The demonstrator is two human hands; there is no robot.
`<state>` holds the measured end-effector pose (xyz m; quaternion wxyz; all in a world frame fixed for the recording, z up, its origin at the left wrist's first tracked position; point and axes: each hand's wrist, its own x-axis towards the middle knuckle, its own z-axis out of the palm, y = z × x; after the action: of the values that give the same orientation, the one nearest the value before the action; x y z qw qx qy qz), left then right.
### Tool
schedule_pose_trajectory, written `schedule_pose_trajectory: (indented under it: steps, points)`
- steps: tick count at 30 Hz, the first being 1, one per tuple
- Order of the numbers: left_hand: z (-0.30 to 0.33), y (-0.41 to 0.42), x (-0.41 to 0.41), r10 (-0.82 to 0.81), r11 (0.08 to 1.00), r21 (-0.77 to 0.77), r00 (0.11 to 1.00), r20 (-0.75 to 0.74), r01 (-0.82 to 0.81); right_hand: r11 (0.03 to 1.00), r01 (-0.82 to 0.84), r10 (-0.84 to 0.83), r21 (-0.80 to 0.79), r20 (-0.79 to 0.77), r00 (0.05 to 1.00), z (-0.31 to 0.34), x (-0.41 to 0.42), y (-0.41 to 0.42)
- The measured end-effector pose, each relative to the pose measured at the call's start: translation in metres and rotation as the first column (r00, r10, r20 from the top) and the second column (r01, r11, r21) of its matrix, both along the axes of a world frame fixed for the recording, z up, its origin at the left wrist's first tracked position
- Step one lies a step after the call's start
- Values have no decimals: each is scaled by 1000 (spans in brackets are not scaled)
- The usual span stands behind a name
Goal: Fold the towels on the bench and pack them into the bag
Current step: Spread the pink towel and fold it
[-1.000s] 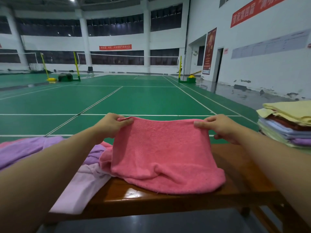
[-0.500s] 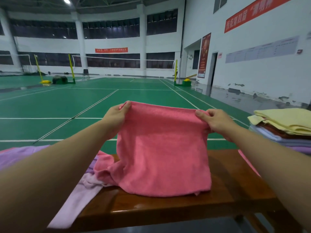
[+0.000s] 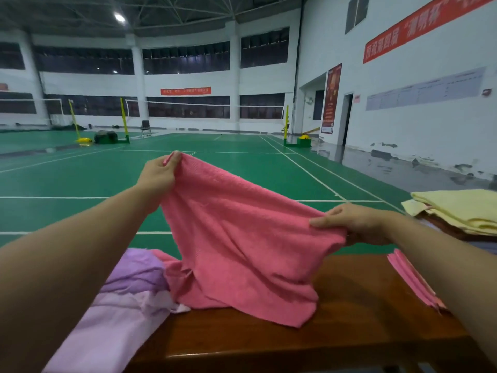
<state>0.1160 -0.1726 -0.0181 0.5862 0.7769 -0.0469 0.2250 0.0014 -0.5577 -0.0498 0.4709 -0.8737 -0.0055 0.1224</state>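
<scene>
Head view: a pink towel (image 3: 242, 238) is seen held up over a wooden table (image 3: 349, 319) by two bare hands. One upper corner of the towel is pinched in the grip of the left hand (image 3: 158, 173), which is raised high and to the left, with the cloth caught between thumb and curled fingers. The opposite upper corner is grasped in the grip of the right hand (image 3: 355, 222), which is held lower and to the right, its fingers curled over the towel's edge. Between the two grips the top edge is stretched in a slope that falls from left to right. Below that edge the towel hangs in loose folds, and its lower part is rested on the table, where it is bunched near the front edge. Just left of it, and touching it, a heap of purple and lilac towels (image 3: 126, 297) is spread on the table and partly draped over the front edge. At the right, beyond the right forearm, a folded pink cloth (image 3: 411, 281) is laid on the table, apart from the held towel. Farther right, a stack of folded towels (image 3: 462, 211) with a pale yellow one on top is seen. Behind everything a green court floor (image 3: 242, 170) with white lines is visible.
</scene>
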Motion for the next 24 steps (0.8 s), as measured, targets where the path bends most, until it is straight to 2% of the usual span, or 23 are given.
schedule_pose_trajectory:
  steps: [2,4,11,14,17,20,21,24]
  points:
    - [-3,16,1,43,999,21,999,9,-43,993,34,-34,-112,6,999,-3,1,1]
    - [-3,27,1,99,994,43,995,11,-100,992,55,-52,-113,33,998,-4,3,5]
    - [8,54,12,285,957,36,958,45,-286,986,115,-96,119,-153,984,-18,19,24]
    - [6,64,18,296,953,63,954,39,-298,984,123,-103,133,-147,984,-27,27,26]
    - [7,66,21,275,959,70,961,22,-276,983,182,-181,-32,29,983,-25,38,27]
    - [19,66,25,267,962,44,963,42,-269,878,341,-223,-337,344,912,1,50,25]
    - [25,65,26,265,963,42,962,61,-267,839,415,-234,-352,456,859,13,54,22]
    - [46,61,27,222,974,2,965,137,-224,769,592,-265,-241,722,639,49,60,6]
